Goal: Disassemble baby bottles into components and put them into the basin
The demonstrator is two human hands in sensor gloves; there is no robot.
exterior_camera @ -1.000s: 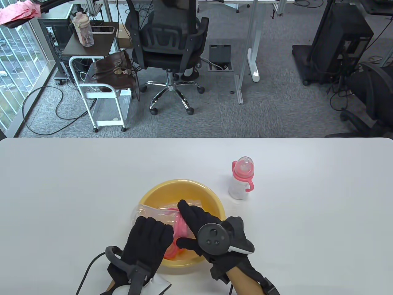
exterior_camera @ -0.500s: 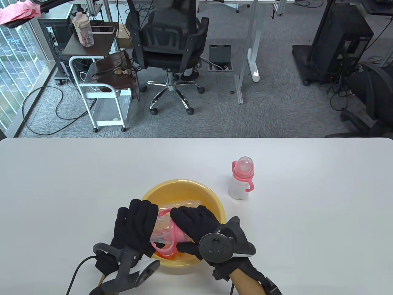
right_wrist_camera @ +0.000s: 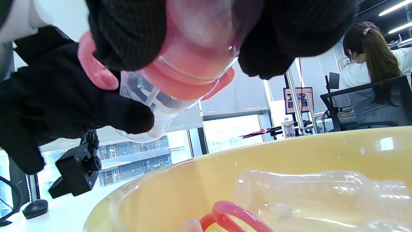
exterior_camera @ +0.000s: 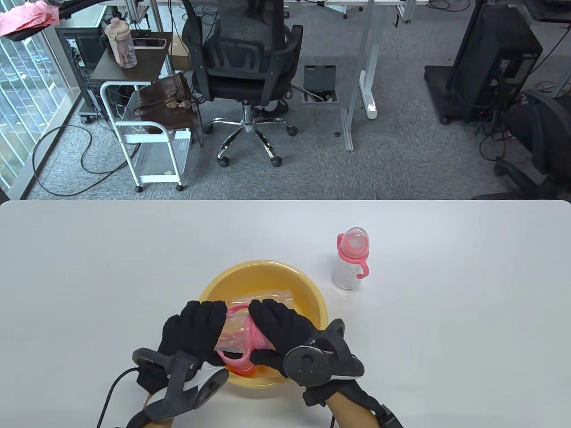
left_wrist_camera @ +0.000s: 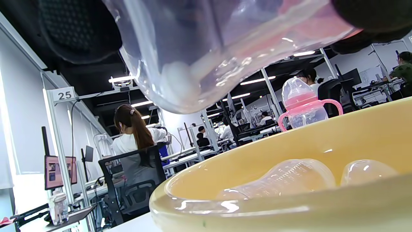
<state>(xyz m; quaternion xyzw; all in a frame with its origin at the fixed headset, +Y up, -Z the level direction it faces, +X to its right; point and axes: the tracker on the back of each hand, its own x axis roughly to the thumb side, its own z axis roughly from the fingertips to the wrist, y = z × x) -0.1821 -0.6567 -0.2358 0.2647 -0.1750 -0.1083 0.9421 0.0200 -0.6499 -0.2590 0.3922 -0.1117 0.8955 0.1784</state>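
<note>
A: What is held over the round yellow plastic basin (exterior_camera: 308, 285)?

B: A clear plastic baby bottle with a pink collar and pink handles (exterior_camera: 236, 334) is held on its side above the near part of the basin, between both gloved hands. The clear body is wrapped by the curled fingers of the left hand (exterior_camera: 192, 332). The pink collar end is gripped by the right hand (exterior_camera: 281, 325), with fingers and thumb curled round it. In the right wrist view the pink ring (right_wrist_camera: 190, 80) is seen clamped between black fingertips (right_wrist_camera: 128, 35).

A: And inside the basin?

B: A clear empty bottle body (right_wrist_camera: 309, 193) is seen lying on the basin floor in the right wrist view, with a pink looped handle piece (right_wrist_camera: 231, 214) just beside it. In the left wrist view a ribbed clear piece (left_wrist_camera: 289, 177) and a small rounded clear dome (left_wrist_camera: 367, 170) are seen behind the near rim. What the dome is cannot be told.

A: Is anything else on the white table (exterior_camera: 89, 267)?

B: A second, fully assembled baby bottle with a pink collar, handles and clear cap (exterior_camera: 350, 261) is stood upright to the right of the basin and a little beyond it, apart from its rim and untouched by either hand.
</note>
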